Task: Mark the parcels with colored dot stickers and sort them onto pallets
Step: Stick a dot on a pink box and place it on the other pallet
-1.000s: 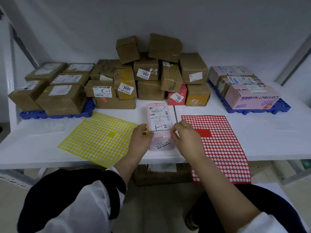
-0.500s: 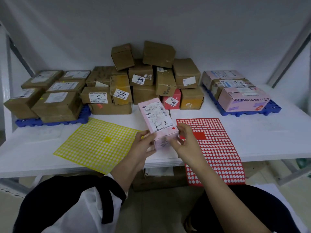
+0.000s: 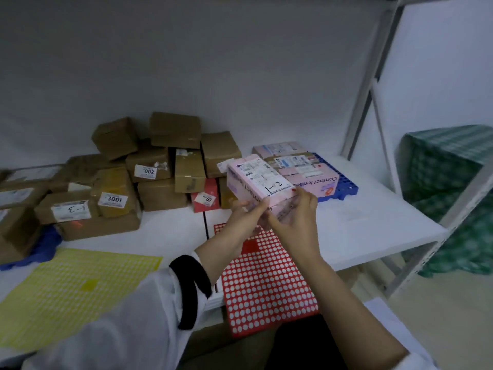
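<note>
Two hands hold one pink parcel [image 3: 256, 180] marked 1-2 in the air, the left hand [image 3: 245, 217] curled round its near left corner and the right hand [image 3: 296, 217] round its near right end, above the red sticker sheet [image 3: 266, 284] on the white table [image 3: 373, 222], close to the blue pallet [image 3: 342, 186] at the right.
</note>
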